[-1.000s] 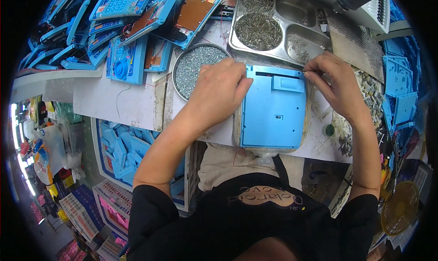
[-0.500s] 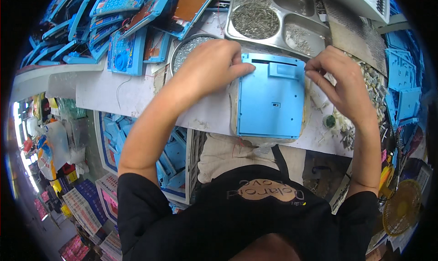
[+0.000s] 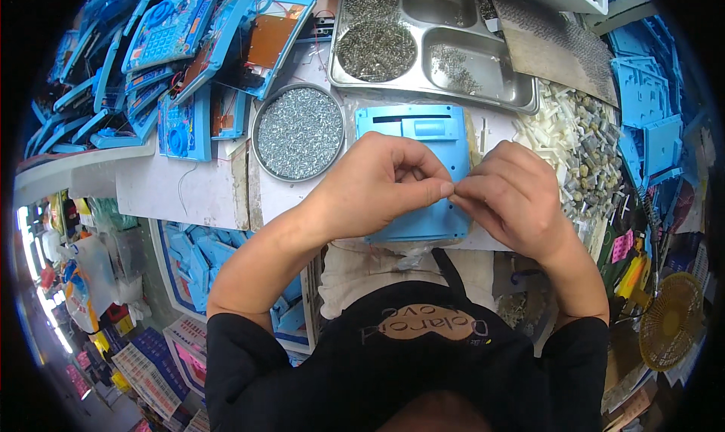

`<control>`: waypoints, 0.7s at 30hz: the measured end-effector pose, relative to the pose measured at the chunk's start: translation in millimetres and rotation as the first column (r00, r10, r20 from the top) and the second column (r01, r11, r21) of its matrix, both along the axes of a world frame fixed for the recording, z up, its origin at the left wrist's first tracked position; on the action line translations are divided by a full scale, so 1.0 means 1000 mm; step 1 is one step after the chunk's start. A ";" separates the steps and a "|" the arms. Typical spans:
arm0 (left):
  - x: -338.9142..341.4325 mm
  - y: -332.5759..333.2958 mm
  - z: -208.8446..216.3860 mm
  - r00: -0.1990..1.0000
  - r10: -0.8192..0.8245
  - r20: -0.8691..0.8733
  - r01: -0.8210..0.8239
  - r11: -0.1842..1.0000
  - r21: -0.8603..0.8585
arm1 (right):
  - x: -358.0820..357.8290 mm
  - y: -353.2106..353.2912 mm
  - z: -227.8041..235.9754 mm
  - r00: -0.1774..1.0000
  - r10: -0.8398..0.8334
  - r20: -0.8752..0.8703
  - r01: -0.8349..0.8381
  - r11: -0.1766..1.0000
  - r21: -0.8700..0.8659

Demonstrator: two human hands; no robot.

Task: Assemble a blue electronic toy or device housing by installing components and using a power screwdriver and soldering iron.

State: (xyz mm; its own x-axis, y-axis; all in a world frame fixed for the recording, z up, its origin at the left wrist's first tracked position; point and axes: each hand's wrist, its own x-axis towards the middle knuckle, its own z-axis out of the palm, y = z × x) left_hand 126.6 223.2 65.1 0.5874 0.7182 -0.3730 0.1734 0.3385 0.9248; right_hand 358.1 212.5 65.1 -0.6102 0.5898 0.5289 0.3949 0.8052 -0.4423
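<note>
A flat blue plastic casing (image 3: 423, 224) lies on the worktable in front of me, with a slot and a raised rectangular panel near its far edge. Over its middle, my left hand (image 3: 389, 183) is closed, thumb and forefinger pinched together. My right hand (image 3: 517, 198) meets it there, its fingers pinched too. The fingertips of both hands touch just above the casing's right half. Whatever they hold, if anything, is too small or too covered to make out. Left of the casing stands a round metal dish (image 3: 257, 141) full of small silvery metal pieces (image 3: 298, 130).
Behind the casing is a steel compartment tray (image 3: 498, 69) with small metal parts. Loose white plastic pieces (image 3: 555, 126) and greyish ones (image 3: 593, 156) are heaped at the right. Blue toy-like units (image 3: 170, 35) pile up at the far left; more blue shells (image 3: 642, 103) stand far right.
Both hands have come from the casing's far corners to its middle, and their fingertips now meet. The view has shifted, bringing the whole metal dish into sight.
</note>
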 end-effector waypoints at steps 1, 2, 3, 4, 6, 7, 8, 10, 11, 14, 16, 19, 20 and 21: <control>-0.001 0.002 0.000 1.000 0.000 0.005 0.000 1.000 0.015 | 0.002 0.001 -0.001 1.000 -0.012 -0.005 0.012 1.000 -0.006; -0.002 0.006 -0.001 1.000 -0.001 0.010 0.001 1.000 0.029 | 0.004 0.002 -0.003 1.000 -0.024 -0.011 0.024 1.000 -0.013; -0.002 0.009 -0.003 1.000 -0.002 0.018 0.001 0.999 0.043 | 0.006 0.003 -0.005 0.998 -0.059 -0.015 0.059 0.998 -0.037; 0.000 0.017 -0.004 0.995 0.044 -0.090 -0.017 0.959 0.284 | 0.010 0.004 -0.009 0.993 -0.107 -0.045 0.102 0.990 -0.102; 0.008 0.045 -0.007 0.949 0.198 -0.246 0.033 0.714 0.700 | 0.021 0.007 -0.025 0.966 -0.228 -0.121 0.189 0.943 -0.272; 0.012 0.057 -0.010 0.941 0.184 -0.284 0.089 0.675 0.733 | 0.022 0.006 -0.027 0.960 -0.253 -0.118 0.207 0.929 -0.307; 0.018 0.068 -0.014 0.931 0.173 -0.322 0.146 0.633 0.760 | 0.023 0.005 -0.029 0.953 -0.279 -0.114 0.226 0.912 -0.342; 0.027 0.083 -0.020 0.899 0.148 -0.413 0.255 0.590 0.766 | 0.024 0.002 -0.037 0.946 -0.296 -0.134 0.225 0.895 -0.385; 0.031 0.087 -0.021 0.878 0.131 -0.461 0.305 0.589 0.748 | 0.023 0.000 -0.037 0.947 -0.288 -0.141 0.216 0.898 -0.384; 0.038 0.093 -0.018 0.820 0.098 -0.564 0.425 0.556 0.714 | 0.022 -0.003 -0.032 0.951 -0.281 -0.126 0.220 0.907 -0.360; 0.042 0.094 -0.018 0.779 0.118 -0.615 0.497 0.482 0.722 | 0.019 -0.005 -0.025 0.956 -0.275 -0.106 0.226 0.914 -0.336; 0.046 0.093 -0.017 0.717 0.165 -0.677 0.589 0.376 0.715 | 0.014 -0.002 -0.032 0.974 -0.210 -0.085 0.194 0.967 -0.162; 0.045 0.092 -0.012 0.699 0.155 -0.698 0.607 0.388 0.694 | 0.011 -0.001 -0.035 0.977 -0.195 -0.087 0.183 0.975 -0.129; 0.044 0.092 -0.007 0.682 0.145 -0.717 0.623 0.398 0.673 | 0.008 0.000 -0.039 0.979 -0.182 -0.087 0.174 0.980 -0.095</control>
